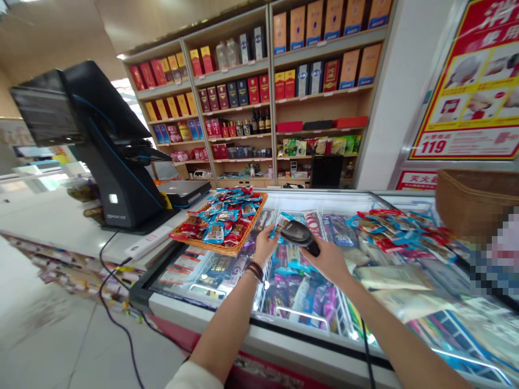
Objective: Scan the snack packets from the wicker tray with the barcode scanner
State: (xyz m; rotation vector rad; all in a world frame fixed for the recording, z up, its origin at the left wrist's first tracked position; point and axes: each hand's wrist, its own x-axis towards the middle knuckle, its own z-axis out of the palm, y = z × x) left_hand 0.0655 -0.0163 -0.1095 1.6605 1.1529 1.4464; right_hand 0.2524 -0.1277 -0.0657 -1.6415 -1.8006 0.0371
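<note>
My left hand (266,246), with a beaded bracelet on its wrist, is closed on a small snack packet (279,222) above the glass-topped freezer. In my right hand (330,260) is a black handheld scanner (299,234), its head right over the packet and partly covering it. Left of my hands, an orange wicker basket (232,249) holds many blue and red snack packets. A loose pile of similar packets (389,227) lies on the glass to the right.
A black checkout terminal (117,162) and a scale (184,192) stand on the white counter at left. A brown wicker basket (472,200) is at far right. Dark cables hang near the freezer's left corner. Boxed goods fill shelves (231,70) behind.
</note>
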